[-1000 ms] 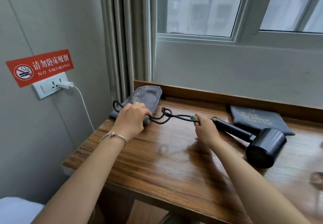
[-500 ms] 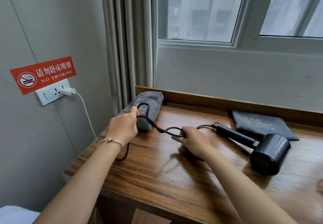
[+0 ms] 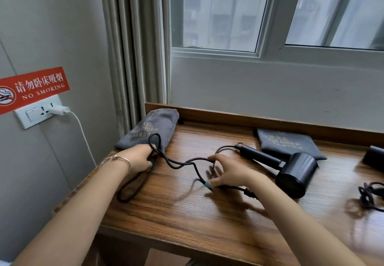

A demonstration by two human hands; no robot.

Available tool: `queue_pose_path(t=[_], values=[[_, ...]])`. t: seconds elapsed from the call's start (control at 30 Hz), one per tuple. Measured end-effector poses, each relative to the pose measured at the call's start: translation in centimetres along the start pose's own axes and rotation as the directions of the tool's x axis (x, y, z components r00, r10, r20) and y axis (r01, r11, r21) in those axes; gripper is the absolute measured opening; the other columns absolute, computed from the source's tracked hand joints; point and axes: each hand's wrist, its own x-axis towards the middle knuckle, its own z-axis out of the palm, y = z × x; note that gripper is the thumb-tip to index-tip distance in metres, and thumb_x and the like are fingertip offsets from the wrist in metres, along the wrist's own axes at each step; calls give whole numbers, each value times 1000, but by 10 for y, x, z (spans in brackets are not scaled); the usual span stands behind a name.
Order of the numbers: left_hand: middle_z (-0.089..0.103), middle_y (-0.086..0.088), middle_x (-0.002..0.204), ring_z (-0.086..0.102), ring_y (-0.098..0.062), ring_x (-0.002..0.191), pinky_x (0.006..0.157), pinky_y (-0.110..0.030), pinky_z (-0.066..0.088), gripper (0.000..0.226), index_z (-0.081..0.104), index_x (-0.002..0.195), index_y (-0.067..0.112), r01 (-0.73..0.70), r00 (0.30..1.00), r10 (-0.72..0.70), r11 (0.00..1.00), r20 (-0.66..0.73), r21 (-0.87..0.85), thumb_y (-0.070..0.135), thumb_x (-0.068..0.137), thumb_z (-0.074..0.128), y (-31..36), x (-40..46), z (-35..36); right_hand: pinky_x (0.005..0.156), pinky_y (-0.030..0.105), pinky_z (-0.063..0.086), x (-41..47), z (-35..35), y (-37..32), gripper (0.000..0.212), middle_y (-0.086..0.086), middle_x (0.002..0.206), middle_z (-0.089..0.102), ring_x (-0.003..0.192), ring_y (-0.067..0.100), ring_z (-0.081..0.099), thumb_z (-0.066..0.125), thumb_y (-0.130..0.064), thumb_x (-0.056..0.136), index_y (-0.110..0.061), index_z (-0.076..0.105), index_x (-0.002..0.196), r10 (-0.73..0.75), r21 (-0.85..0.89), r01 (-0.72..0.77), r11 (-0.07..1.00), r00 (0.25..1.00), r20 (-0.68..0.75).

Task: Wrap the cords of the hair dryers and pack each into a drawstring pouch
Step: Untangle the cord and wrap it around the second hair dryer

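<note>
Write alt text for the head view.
Two bare hands gather a black cord on a wooden desk: left hand holds a loop, right hand pinches it near the black hair dryer. Two grey pouches lie by the window.

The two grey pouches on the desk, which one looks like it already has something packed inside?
The left pouch, by the curtain and behind the left hand: it bulges full and rounded. The other pouch, behind the hair dryer, lies flat.

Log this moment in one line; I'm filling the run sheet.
step: wrapping cord | left hand: holds loops | right hand: feeding cord | dryer: on desk
</note>
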Motion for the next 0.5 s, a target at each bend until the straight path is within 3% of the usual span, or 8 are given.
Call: queue_pose_path(t=[0.1,0.17,0.27,0.37,0.43,0.5], values=[[54,-3,136,50,-22,125,104,-30,40,43,51,131,15,12,998,-16,998,-66,-68,15,89,61,-18,-2,-12,109,25,31,-15,-8,7,81,-3,148,40,134,14,38,80,-39,75,-22,39,143,-47,-32,44,999,993,-109],[55,-6,135,52,-21,123,105,-33,41,51,49,135,13,19,991,-53,963,-120,-270,1,86,54,-19,-7,-21,111,26,30,-25,-13,12,77,-3,146,42,135,12,38,77,-40,78,-21,40,142,-58,-37,53,998,984,-169],[57,-3,129,52,-20,124,106,-30,39,56,49,137,11,-94,961,-56,855,-272,-510,-10,85,39,3,-14,-32,109,31,35,-36,-22,21,65,-5,142,49,130,14,44,70,-46,82,-23,46,138,-35,-132,-3,991,958,-286],[61,1,123,55,-17,117,104,-33,41,41,60,126,17,-206,926,21,864,-377,-459,4,94,39,44,-13,-33,106,36,35,-47,-31,32,52,-5,133,57,123,19,50,61,-51,85,-28,54,131,-52,-386,-150,910,883,-466],[66,3,114,60,-18,105,95,-33,46,32,65,119,22,-273,920,121,880,-373,-389,16,98,42,76,-9,-27,108,37,29,-57,-34,40,44,-5,128,60,121,20,50,58,-50,86,-30,57,126,-9,-424,-289,858,817,-577],[68,1,116,61,-20,106,95,-36,48,30,67,118,24,-332,926,245,892,-288,-306,22,99,43,109,0,-16,108,39,26,-64,-35,51,41,-1,125,59,120,23,48,56,-48,86,-27,58,121,88,-390,-441,809,746,-660]])
